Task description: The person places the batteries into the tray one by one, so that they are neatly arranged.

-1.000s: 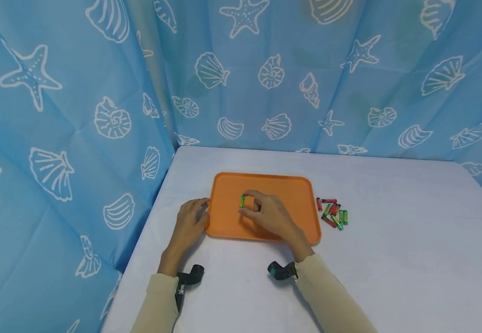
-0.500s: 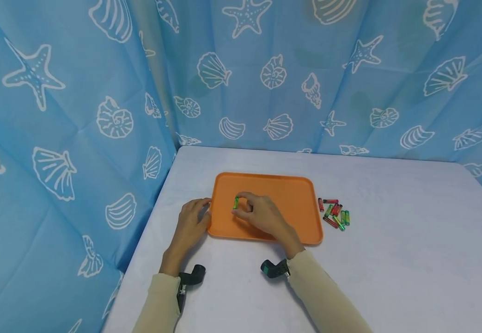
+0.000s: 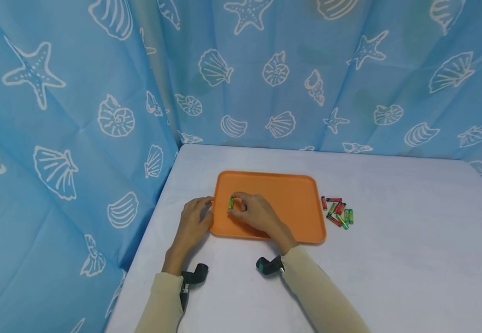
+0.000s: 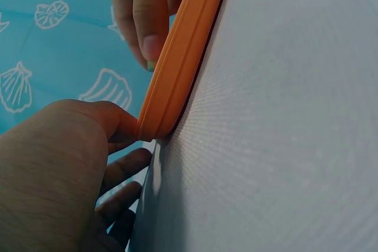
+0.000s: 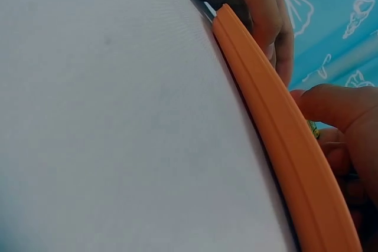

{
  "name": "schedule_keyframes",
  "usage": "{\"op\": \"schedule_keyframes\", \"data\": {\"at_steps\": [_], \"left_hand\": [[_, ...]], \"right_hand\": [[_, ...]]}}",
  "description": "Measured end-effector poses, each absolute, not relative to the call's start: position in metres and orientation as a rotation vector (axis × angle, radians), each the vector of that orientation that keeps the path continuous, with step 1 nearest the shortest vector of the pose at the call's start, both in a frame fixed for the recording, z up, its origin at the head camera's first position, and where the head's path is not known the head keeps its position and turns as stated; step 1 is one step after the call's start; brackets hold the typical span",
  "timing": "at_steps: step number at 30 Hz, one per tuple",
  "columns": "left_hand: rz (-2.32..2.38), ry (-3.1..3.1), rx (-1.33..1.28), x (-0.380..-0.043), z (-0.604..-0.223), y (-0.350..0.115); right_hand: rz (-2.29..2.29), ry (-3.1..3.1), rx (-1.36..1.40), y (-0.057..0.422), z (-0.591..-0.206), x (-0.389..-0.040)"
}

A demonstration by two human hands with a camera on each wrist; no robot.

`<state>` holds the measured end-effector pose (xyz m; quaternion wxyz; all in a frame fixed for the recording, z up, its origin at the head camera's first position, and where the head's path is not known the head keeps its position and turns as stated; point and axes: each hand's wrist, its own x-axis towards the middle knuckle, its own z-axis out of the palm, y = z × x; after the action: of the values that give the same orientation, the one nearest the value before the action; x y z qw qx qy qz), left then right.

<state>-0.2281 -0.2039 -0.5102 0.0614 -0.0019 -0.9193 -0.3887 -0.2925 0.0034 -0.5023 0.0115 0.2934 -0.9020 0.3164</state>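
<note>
An orange tray (image 3: pixel 274 203) lies on the white-covered table. Over its left part, my right hand (image 3: pixel 255 213) pinches a small green battery (image 3: pixel 231 203) endwise between thumb and finger. In the right wrist view the tray's wall hides most of that battery (image 5: pixel 313 128). My left hand (image 3: pixel 193 219) touches the tray's left rim with its fingertips. Seen from the left wrist, the left thumb meets the tray wall (image 4: pixel 180 57) at its near corner, the other fingers loosely spread beside it. Right of the tray lies a loose group of red batteries (image 3: pixel 334 220) and green batteries (image 3: pixel 350 216).
A blue curtain (image 3: pixel 265 97) printed with white shells and starfish stands behind the table and along its left side. The white tablecloth (image 3: pixel 411 240) extends to the right of the batteries and in front of the tray.
My right hand has moved left across the tray with the green battery pinched in it. My left hand stays at the tray's left rim.
</note>
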Motion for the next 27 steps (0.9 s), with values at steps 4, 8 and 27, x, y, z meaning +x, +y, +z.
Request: {"op": "schedule_keyframes", "data": {"at_steps": [4,8,27], "left_hand": [[-1.175,-2.791,-0.01,-0.228,-0.51,-0.203],[-1.167,-2.779,-0.037,-0.227,-0.51,-0.204],[-1.153,-2.781,-0.047,-0.228,-0.509,-0.206]], "right_hand": [[0.942,-2.825,0.908,-0.001,-0.503,-0.296],[0.88,-2.85,0.892,-0.006,-0.505,-0.3],[0.802,-2.886,0.876,-0.029,-0.506,-0.308]]}}
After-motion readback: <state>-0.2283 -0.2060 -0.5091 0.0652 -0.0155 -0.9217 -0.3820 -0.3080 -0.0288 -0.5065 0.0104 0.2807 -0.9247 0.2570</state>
